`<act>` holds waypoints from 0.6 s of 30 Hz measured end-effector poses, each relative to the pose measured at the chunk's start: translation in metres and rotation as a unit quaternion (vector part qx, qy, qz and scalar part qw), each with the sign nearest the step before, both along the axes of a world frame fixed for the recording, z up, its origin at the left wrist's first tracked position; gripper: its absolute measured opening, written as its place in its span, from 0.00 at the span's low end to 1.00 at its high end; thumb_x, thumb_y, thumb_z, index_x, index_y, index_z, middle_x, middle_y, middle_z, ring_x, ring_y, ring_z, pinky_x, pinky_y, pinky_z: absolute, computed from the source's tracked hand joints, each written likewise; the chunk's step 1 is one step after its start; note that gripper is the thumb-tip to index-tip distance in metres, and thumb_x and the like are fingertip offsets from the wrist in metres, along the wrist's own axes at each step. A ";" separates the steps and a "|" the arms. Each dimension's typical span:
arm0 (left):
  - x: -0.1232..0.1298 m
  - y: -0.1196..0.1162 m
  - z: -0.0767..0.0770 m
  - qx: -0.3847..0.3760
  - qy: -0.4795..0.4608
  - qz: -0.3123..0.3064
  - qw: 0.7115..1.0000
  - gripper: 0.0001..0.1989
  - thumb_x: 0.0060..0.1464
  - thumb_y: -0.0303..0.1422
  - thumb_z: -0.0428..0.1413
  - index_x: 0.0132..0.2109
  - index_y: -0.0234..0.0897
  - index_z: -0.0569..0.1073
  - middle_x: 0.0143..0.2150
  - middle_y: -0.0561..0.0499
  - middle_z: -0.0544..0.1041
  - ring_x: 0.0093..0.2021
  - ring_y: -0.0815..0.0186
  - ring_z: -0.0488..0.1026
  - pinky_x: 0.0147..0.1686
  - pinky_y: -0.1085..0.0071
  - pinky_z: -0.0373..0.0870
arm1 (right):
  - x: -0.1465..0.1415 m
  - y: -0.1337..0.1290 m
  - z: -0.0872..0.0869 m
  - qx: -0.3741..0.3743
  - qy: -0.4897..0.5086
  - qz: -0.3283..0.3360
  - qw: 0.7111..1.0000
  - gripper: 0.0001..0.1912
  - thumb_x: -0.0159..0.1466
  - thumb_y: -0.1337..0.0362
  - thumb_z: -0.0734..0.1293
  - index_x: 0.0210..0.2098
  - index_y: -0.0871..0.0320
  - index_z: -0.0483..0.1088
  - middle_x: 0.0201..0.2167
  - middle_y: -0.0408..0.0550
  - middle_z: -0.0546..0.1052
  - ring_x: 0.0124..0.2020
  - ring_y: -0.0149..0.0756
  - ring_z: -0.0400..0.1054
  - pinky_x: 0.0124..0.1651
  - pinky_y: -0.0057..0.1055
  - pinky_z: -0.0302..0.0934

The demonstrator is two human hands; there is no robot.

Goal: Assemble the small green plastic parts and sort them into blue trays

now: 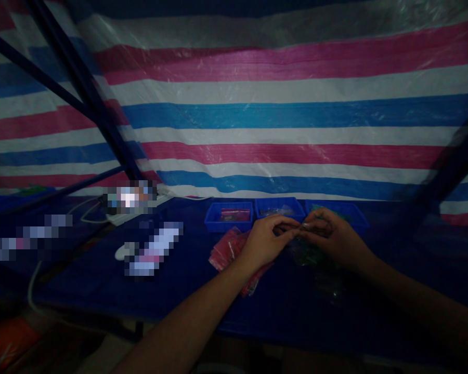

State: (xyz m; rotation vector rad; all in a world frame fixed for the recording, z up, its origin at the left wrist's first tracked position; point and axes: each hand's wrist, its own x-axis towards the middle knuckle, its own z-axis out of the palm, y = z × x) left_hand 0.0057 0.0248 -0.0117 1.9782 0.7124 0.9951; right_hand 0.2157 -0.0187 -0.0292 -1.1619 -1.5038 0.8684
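My left hand and my right hand meet above the blue table, in front of the bins. Both have their fingers pinched together around something small at their fingertips, too dark to make out. Under and beside my left hand lies a pile of red plastic packets. Dark green clear packets lie below my right hand. Behind the hands stand three blue bins: the left bin holds pinkish packets, the middle bin holds clear packets, and the right bin is partly covered by my right hand.
At the left of the table are a white power strip with cables, a white rounded object and blurred-out items. Dark blue metal bars stand at the left, another at the right. A striped sheet hangs behind.
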 end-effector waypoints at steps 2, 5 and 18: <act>0.001 0.002 -0.003 -0.016 -0.020 -0.001 1.000 0.12 0.61 0.34 0.62 0.50 0.36 0.80 0.46 0.45 0.84 0.44 0.61 0.81 0.46 0.65 0.75 | -0.001 0.000 -0.001 -0.014 0.024 -0.001 1.000 0.24 0.59 0.52 0.78 0.46 0.51 0.66 0.39 0.49 0.84 0.40 0.45 0.81 0.42 0.38 0.73; 0.002 0.005 -0.007 -0.031 -0.026 -0.002 0.999 0.12 0.60 0.33 0.63 0.50 0.36 0.80 0.44 0.45 0.84 0.42 0.62 0.81 0.44 0.66 0.76 | -0.002 0.000 0.000 -0.016 0.038 -0.009 0.999 0.25 0.58 0.52 0.79 0.47 0.52 0.66 0.37 0.48 0.84 0.36 0.43 0.81 0.40 0.37 0.74; 0.002 0.003 -0.006 0.003 -0.006 -0.018 1.000 0.18 0.57 0.27 0.62 0.55 0.34 0.79 0.45 0.44 0.82 0.41 0.64 0.78 0.40 0.70 0.73 | 0.000 -0.001 0.007 -0.009 -0.041 -0.003 0.999 0.17 0.60 0.48 0.75 0.39 0.54 0.79 0.40 0.51 0.84 0.43 0.48 0.80 0.50 0.43 0.72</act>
